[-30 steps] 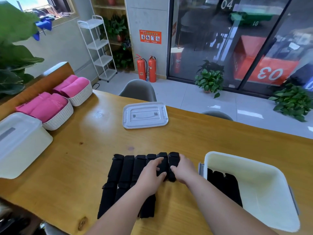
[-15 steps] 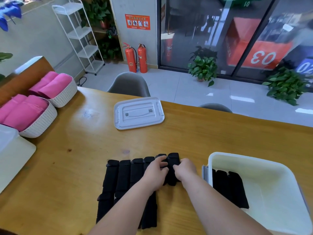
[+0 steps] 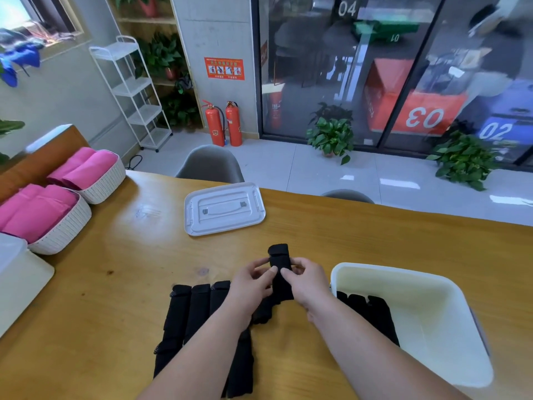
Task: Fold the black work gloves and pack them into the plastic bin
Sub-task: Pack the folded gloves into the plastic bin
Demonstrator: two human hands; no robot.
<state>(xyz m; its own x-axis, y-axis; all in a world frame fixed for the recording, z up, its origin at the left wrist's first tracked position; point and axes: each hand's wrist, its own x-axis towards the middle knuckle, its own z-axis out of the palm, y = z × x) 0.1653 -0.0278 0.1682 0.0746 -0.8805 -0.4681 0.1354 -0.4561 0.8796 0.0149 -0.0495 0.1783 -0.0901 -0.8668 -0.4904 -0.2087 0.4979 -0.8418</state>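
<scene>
The left hand (image 3: 253, 281) and right hand (image 3: 307, 280) pinch one glove (image 3: 279, 255) between curled fingers and thumbs, gripping its middle from either side, its top end standing clear above them. More gloves (image 3: 184, 316) lie side by side on the table (image 3: 115, 284) under the left forearm. The bin (image 3: 418, 295) sits just right, with folded gloves (image 3: 372, 310) lined along its left wall

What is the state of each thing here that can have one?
Held glove, held up, pinched by both hands.
Left hand, pinching the glove.
Right hand, pinching the glove.
Plastic bin, open, black gloves inside.
Lid, off, flat on the table.
Glove row, lying on the table.
</scene>
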